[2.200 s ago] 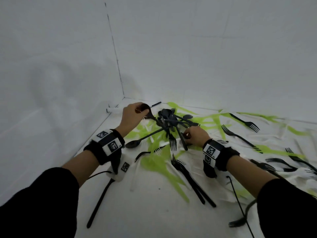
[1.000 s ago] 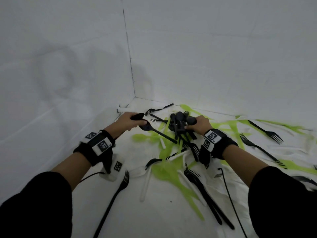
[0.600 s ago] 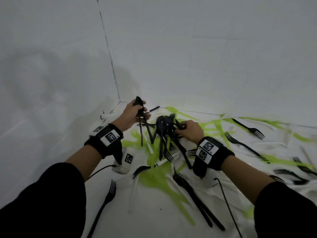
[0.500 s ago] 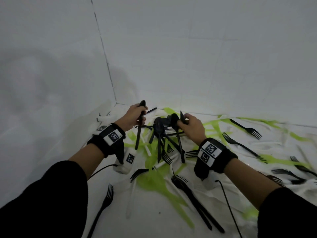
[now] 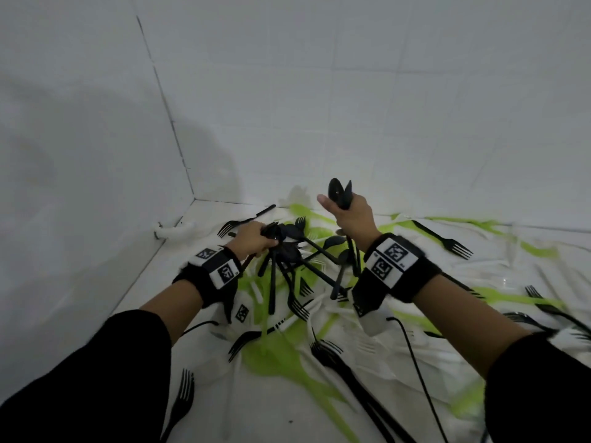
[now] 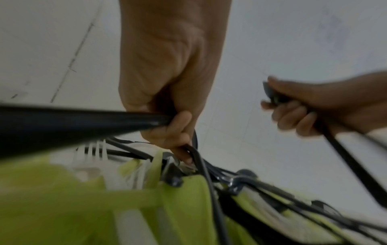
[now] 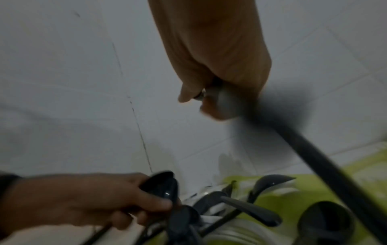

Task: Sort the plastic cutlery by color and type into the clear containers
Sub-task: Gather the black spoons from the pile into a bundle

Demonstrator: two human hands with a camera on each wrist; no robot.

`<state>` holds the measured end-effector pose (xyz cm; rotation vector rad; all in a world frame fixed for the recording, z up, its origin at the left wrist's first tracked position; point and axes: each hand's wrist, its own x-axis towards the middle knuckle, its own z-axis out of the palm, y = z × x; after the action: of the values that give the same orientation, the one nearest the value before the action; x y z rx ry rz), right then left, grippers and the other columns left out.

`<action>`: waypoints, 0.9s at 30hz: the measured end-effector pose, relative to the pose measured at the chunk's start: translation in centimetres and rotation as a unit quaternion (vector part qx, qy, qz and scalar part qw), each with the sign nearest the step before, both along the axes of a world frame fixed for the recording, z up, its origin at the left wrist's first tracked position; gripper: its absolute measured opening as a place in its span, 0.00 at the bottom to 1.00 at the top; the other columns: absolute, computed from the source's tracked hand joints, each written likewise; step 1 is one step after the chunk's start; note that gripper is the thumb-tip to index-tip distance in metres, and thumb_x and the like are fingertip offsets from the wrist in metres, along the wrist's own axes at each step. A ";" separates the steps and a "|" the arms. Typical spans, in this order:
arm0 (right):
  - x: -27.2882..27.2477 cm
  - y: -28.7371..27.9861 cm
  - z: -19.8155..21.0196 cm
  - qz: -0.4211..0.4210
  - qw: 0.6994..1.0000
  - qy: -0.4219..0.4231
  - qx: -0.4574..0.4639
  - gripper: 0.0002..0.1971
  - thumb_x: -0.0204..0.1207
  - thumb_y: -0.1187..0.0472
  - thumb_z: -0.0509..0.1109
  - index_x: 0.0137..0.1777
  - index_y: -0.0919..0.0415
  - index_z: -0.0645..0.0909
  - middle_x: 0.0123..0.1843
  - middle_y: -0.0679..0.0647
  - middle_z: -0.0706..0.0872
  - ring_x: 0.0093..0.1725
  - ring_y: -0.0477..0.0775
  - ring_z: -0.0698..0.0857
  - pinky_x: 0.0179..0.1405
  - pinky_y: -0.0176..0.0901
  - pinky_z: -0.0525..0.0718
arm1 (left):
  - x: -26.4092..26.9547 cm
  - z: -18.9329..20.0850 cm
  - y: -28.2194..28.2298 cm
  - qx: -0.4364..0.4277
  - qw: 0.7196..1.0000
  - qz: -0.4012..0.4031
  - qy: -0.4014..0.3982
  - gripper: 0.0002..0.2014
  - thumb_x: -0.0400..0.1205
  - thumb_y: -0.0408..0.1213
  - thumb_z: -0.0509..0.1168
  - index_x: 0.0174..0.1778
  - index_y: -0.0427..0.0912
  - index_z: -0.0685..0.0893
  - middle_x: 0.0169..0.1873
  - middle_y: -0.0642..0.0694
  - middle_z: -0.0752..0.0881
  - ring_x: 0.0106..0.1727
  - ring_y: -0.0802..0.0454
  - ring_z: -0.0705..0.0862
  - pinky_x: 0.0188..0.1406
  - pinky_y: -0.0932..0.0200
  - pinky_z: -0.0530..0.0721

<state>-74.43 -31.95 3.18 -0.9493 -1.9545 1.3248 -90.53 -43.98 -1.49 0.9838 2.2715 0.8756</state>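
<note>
Spoons, black plastic, long-handled (image 5: 340,195): a small bunch is being held upright by the right hand (image 5: 353,215), bowls pointing up above the fist, handles hanging down past the wrist toward the heap. Its fingers are curling tightly round the necks of these spoons, thumb extended to the left; the left wrist view is confirming the closed grip.

Cluster of black plastic spoons and forks (image 5: 287,247): lying tangled below and to the left of the raised bunch, long axes fanning outward and downward like spokes from one knot. The left hand (image 5: 254,238) is sitting right on that knot, fingers curling round several black handles and gripping them; it is plainly the nearer hand to the cluster, while the right hand is standing above and apart from it.

Loose cutlery, lime-green (image 5: 278,356), white and black: spreading flat across the white surface (image 5: 204,407) beneath both hands, with single black plastic forks (image 5: 447,239) lying well apart to the right and near the lower left.

Containers, clear: not identifiable in any view.

Judgement: the sorting is appearing to be at the gathering stage, black spoons being pulled free of the tangle; separating them cleanly is likely turning on lifting along the handles' axes, since crossed tines may snag.
</note>
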 end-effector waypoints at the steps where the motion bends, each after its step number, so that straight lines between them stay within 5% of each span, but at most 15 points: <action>1: -0.3 0.3 -0.5 0.011 0.999 -0.030 0.010 0.15 0.72 0.52 0.75 0.37 0.61 0.76 0.27 0.49 0.74 0.31 0.50 0.76 0.22 0.33 0.75 | 0.1 0.4 -0.4 0.021 0.999 0.015 -0.043 0.07 0.80 0.28 0.66 0.36 0.37 0.78 0.21 0.46 0.81 0.13 0.62 0.73 0.12 0.70 0.69; 4: -1.8 1.1 -1.9 0.048 0.979 -0.165 0.109 0.08 0.70 0.64 0.75 0.45 0.68 0.84 0.40 0.60 0.87 0.47 0.59 0.85 0.33 0.35 0.75 | 0.1 1.8 -1.2 0.056 0.987 0.040 -0.147 0.07 0.84 0.27 0.58 0.42 0.36 0.79 0.20 0.52 0.86 0.21 0.61 0.79 0.16 0.71 0.72; 8: -4.0 0.6 -3.9 0.078 0.933 -0.300 0.182 0.16 0.75 0.59 0.70 0.55 0.72 0.80 0.56 0.68 0.84 0.56 0.66 0.83 0.45 0.46 0.78 | -0.6 3.7 -1.7 0.160 0.949 0.074 -0.261 0.10 0.85 0.27 0.52 0.49 0.37 0.80 0.32 0.47 0.87 0.31 0.54 0.88 0.36 0.57 0.84; 11: -4.2 0.6 -4.9 0.099 0.915 -0.346 0.181 0.19 0.74 0.56 0.72 0.55 0.72 0.79 0.58 0.67 0.82 0.57 0.65 0.82 0.44 0.46 0.76 | -0.2 4.7 -1.2 0.257 0.898 0.117 -0.337 0.07 0.85 0.27 0.56 0.42 0.37 0.77 0.30 0.45 0.74 0.21 0.54 0.83 0.24 0.61 0.85; 14: -3.8 1.1 -4.8 0.096 0.929 -0.319 0.163 0.14 0.75 0.58 0.72 0.48 0.72 0.81 0.55 0.71 0.84 0.56 0.67 0.83 0.39 0.45 0.71 | -0.4 4.1 -0.8 0.200 0.948 0.079 -0.233 0.07 0.83 0.29 0.62 0.38 0.39 0.76 0.29 0.47 0.68 0.15 0.62 0.69 0.15 0.70 0.70; 17: -2.8 1.3 -4.4 0.058 0.964 -0.226 0.129 0.12 0.74 0.61 0.71 0.45 0.74 0.85 0.46 0.71 0.87 0.52 0.66 0.85 0.39 0.45 0.74 | -0.1 2.7 -0.6 0.054 0.994 -0.014 -0.090 0.10 0.78 0.39 0.70 0.35 0.41 0.79 0.24 0.48 0.70 0.15 0.61 0.66 0.17 0.68 0.66; 19: -2.1 0.9 -4.0 0.041 0.982 -0.151 0.103 0.10 0.75 0.63 0.69 0.39 0.70 0.86 0.38 0.67 0.87 0.45 0.61 0.85 0.34 0.38 0.71 | 0.4 1.3 -0.6 -0.015 0.999 -0.034 -0.012 0.17 0.74 0.49 0.73 0.33 0.40 0.77 0.21 0.49 0.71 0.19 0.57 0.69 0.20 0.65 0.65; 23: 0.5 0.8 -1.8 -0.037 0.999 -0.012 0.033 0.09 0.80 0.60 0.62 0.44 0.65 0.80 0.34 0.55 0.81 0.37 0.53 0.78 0.32 0.38 0.69 | 2.0 -0.5 0.9 -0.061 0.990 -0.048 0.119 0.22 0.73 0.55 0.72 0.27 0.43 0.72 0.26 0.48 0.76 0.33 0.50 0.77 0.25 0.62 0.64; 27: 2.5 0.8 0.2 -0.072 0.992 0.098 -0.027 0.09 0.83 0.58 0.58 0.48 0.64 0.74 0.27 0.52 0.73 0.24 0.48 0.71 0.17 0.34 0.70 | 2.1 -1.1 1.7 -0.036 0.992 -0.041 0.112 0.14 0.74 0.43 0.74 0.47 0.35 0.86 0.41 0.39 0.86 0.44 0.44 0.84 0.31 0.60 0.72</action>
<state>-71.95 -31.16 3.34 -0.9293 -1.6792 1.3414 -88.44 -42.33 -2.62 1.1851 2.4081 0.6713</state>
